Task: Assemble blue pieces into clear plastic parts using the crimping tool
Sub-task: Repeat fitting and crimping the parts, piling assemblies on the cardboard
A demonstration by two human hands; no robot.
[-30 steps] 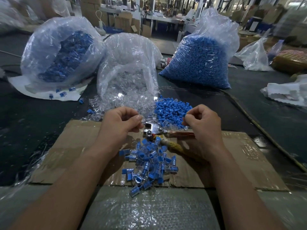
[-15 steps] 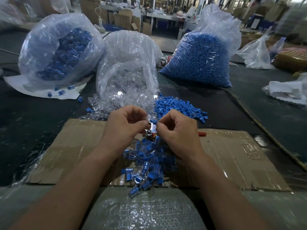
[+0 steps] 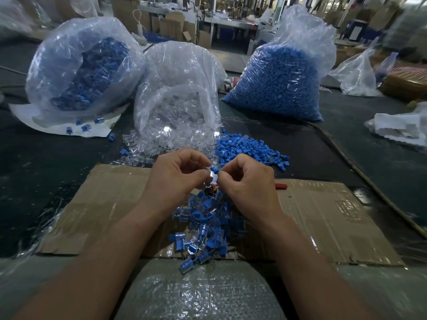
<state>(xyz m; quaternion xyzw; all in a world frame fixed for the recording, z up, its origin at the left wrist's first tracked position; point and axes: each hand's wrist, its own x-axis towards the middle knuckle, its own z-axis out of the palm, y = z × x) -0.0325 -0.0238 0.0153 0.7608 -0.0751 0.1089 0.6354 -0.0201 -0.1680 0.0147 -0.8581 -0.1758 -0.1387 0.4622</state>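
two hands (image 3: 175, 179), three filled bags (image 3: 277, 79), loose pieces (image 3: 208, 229) probably hundreds

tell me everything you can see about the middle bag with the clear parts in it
The middle bag is thin, crinkled see-through plastic, slumped on the dark table between two blue-filled bags. Its top is slack; clear parts fill the lower part. The mouth gapes toward the person, and parts spill out onto the table, reaching the loose blue pieces beside it.
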